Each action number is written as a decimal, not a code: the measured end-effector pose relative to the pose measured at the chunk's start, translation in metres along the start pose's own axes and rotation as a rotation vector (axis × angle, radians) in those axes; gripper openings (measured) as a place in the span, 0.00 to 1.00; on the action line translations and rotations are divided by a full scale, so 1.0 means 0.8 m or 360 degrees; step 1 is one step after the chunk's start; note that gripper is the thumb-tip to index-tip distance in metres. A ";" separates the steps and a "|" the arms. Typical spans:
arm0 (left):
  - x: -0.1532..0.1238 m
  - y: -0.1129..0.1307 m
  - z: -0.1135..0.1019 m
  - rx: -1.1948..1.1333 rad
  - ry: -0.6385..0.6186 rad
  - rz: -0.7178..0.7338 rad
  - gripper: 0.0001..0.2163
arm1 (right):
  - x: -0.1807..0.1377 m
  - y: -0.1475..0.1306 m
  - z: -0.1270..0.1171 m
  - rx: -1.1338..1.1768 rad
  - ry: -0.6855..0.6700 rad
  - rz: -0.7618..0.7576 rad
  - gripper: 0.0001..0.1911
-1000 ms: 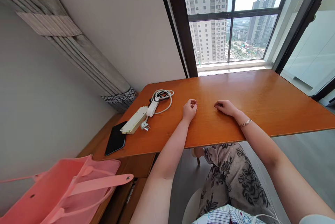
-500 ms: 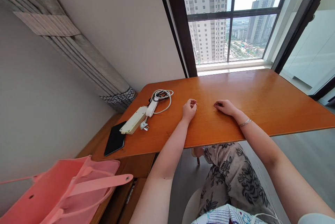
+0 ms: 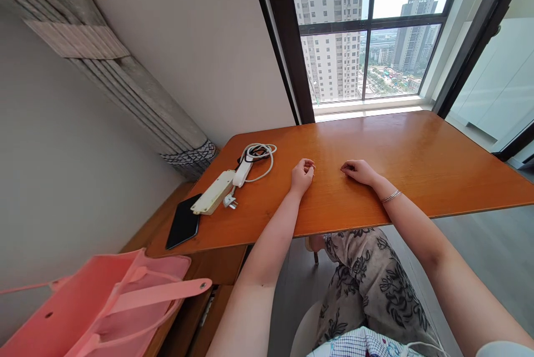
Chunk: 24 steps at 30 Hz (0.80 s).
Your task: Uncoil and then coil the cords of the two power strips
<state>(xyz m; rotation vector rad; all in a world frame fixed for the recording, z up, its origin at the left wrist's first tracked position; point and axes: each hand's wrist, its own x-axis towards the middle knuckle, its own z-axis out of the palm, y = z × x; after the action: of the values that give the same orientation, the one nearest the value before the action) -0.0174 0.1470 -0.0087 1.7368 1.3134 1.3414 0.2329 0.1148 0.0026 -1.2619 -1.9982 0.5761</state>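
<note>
Unmoved vs. earlier: L hand & R hand, fingers half-curled, on glossy, round-cornered wood tbl.

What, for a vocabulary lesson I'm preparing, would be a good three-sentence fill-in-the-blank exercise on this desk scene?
1. From the person's viewpoint, the coiled white cable lies to the ____ of the left hand.
2. A bracelet circles the person's ____ wrist.
3. The flat device near the pink bag is ____ in colour.

Missing words: left; right; black.
</note>
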 end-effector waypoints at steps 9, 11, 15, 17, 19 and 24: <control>0.000 0.002 0.000 0.0008 -0.0010 -0.0002 0.05 | 0.001 0.000 0.001 -0.0020 0.0008 0.0018 0.07; 0.000 0.002 0.000 0.0013 -0.0011 0.0000 0.05 | 0.000 -0.001 0.001 -0.0016 0.0012 0.0006 0.07; 0.000 0.001 0.000 0.0009 -0.0020 0.0000 0.05 | 0.000 -0.003 0.000 -0.0002 0.0001 0.0016 0.07; 0.000 0.000 0.000 0.0020 -0.0029 -0.0001 0.05 | 0.000 -0.004 0.000 -0.0006 0.0001 0.0022 0.07; 0.000 -0.001 0.002 0.0047 -0.0026 0.0012 0.05 | 0.000 -0.005 0.000 -0.0004 0.0003 0.0018 0.07; 0.011 0.000 -0.008 0.0158 0.0279 0.0136 0.10 | 0.000 -0.008 -0.001 -0.0001 -0.0002 0.0049 0.07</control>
<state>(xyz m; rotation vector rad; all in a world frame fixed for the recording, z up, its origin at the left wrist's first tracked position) -0.0229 0.1540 -0.0032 1.7931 1.4370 1.5294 0.2298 0.1121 0.0071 -1.2950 -1.9833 0.5911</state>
